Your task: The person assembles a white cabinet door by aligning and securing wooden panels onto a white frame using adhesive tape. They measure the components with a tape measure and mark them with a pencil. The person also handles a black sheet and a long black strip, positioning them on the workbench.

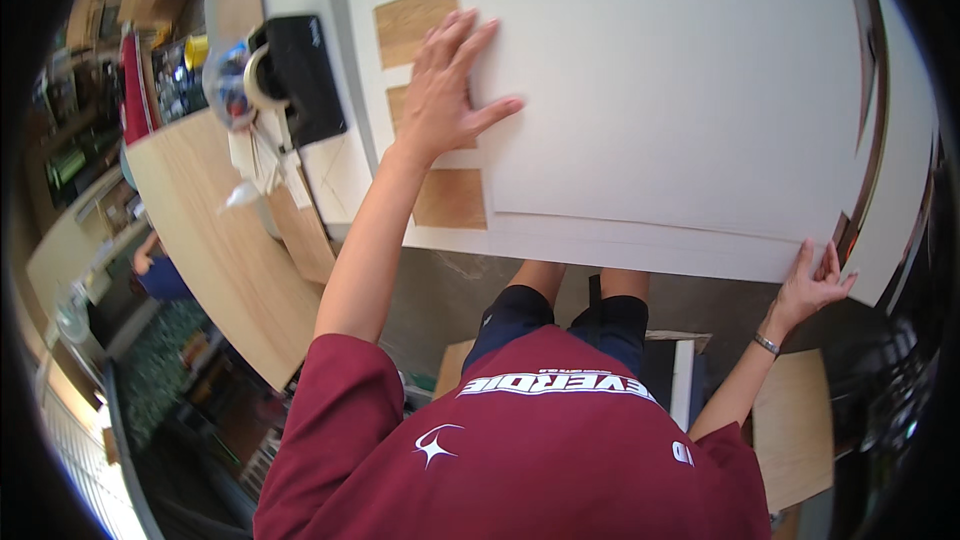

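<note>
A large white sheet [670, 90] lies on a white board [600, 245], its near edge running just inside the board's edge. Along the left side of the sheet is a column of square wood-grain pieces [450, 198]. My left hand [440, 95] rests open and flat, fingers spread, across the sheet's left edge and the wood-grain squares. At the near right corner, my right hand [808, 290] touches the board's edge with its fingers apart. A small brown strip [845, 235] lies beside those fingertips. The underside of the corner is hidden.
A black tape dispenser [305, 80] with a tape roll stands left of the board, beside a clear round container [228, 85]. A pale wood panel [215, 240] juts out at left. Another wood panel [793, 430] is low at right. Part of another person [160, 270] shows at far left.
</note>
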Available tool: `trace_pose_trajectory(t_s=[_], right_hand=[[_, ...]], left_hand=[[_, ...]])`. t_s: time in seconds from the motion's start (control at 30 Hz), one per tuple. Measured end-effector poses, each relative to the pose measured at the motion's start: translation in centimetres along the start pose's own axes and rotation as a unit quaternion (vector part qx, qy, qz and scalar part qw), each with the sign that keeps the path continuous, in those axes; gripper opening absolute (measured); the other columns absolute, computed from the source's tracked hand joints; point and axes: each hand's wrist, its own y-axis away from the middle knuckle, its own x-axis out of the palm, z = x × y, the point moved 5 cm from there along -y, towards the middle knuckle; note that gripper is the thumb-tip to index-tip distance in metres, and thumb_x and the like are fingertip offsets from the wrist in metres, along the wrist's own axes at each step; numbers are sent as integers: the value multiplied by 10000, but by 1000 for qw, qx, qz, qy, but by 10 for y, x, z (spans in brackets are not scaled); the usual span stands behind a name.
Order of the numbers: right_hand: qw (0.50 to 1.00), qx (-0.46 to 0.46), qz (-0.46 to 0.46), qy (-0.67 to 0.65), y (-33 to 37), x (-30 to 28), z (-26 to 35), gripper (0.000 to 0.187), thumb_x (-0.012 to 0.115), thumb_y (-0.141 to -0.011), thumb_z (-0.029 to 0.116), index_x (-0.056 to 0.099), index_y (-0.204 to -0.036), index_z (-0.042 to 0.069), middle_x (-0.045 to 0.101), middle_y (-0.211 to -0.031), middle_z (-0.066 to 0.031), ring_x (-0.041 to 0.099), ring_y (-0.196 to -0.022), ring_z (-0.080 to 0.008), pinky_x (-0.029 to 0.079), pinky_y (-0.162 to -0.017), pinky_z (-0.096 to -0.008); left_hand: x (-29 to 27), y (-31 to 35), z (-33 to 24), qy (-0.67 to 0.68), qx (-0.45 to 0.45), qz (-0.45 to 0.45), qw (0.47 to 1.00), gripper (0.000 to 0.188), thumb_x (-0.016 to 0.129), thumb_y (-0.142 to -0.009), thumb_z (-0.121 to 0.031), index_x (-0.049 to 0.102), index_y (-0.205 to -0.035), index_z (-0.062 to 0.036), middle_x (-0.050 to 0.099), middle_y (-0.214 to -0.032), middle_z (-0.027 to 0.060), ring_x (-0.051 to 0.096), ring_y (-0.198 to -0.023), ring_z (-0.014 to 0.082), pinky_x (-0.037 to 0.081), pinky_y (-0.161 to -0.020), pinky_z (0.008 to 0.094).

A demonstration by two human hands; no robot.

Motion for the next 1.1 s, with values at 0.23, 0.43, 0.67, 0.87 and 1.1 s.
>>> trace_pose_trajectory(t_s=[0.23,0.43,0.67,0.87,1.1], right_hand=[[999,14,37,-27,-5,-4,-15,998,830,-846,105,99,-1508,-54,609,-1231,-166,556,-1094,-202,441,-1003,-340],[998,23,63,-15,-12,-7,-17,1019,828,-850,114,85,-1530,-43,612,-1222,-154,554,-1080,-198,446,-992,-346],[997,-7,73,26,-17,-7,-21,1003,822,-849,110,113,-1541,-48,644,-1181,-159,588,-1056,-211,475,-985,-347],[997,-7,77,4,-10,-2,-11,984,795,-875,108,93,-1551,-24,571,-1241,-192,559,-1139,-249,434,-1056,-381],[998,-15,66,8,-9,-6,10,987,787,-871,100,93,-1564,-15,573,-1209,-188,562,-1151,-273,412,-1112,-409]], left_hand=[[-2,13,12,62,24,-8,998,1043,811,-670,-636,395,-1524,-204,383,-1569,67,310,-1475,285,259,-1241,465],[-2,15,18,42,41,53,997,1174,773,-669,-675,292,-1552,-69,267,-1622,155,194,-1522,295,151,-1276,421],[-8,7,8,-33,60,43,997,1100,884,-626,-469,381,-1515,-60,357,-1585,105,285,-1489,264,213,-1267,399],[-11,-3,-13,-39,31,108,993,1133,917,-600,-385,349,-1536,-90,338,-1584,127,296,-1480,269,211,-1271,396],[4,-22,-73,-71,25,207,976,1168,913,-593,-434,307,-1576,-264,241,-1642,110,239,-1514,275,190,-1275,423]])
